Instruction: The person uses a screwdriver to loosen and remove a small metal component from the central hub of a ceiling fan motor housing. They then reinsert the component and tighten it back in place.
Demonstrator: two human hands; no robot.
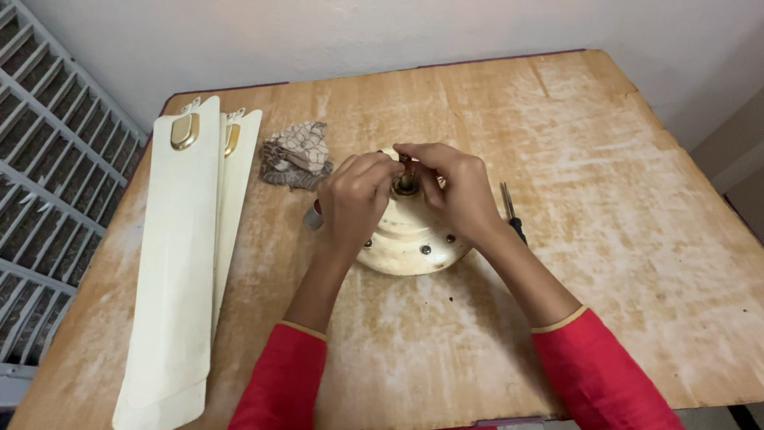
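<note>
Cream fan motor (410, 239) at centre of worn wooden desk (605, 199), left hand (354, 199) and right hand (458, 191) both with narrow grip pinching its small shaft (405, 171), 2 cream blades (187, 255) stacked at left, crumpled cloth (298, 155) behind, screwdriver (511, 211) just right of motor.

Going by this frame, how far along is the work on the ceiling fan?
Done: the fan blades lie stacked apart from the motor housing. In hand: the left hand and right hand pinch a small part on the centre shaft. Left: the housing's rim screws remain in; the screwdriver lies untouched beside it.
</note>
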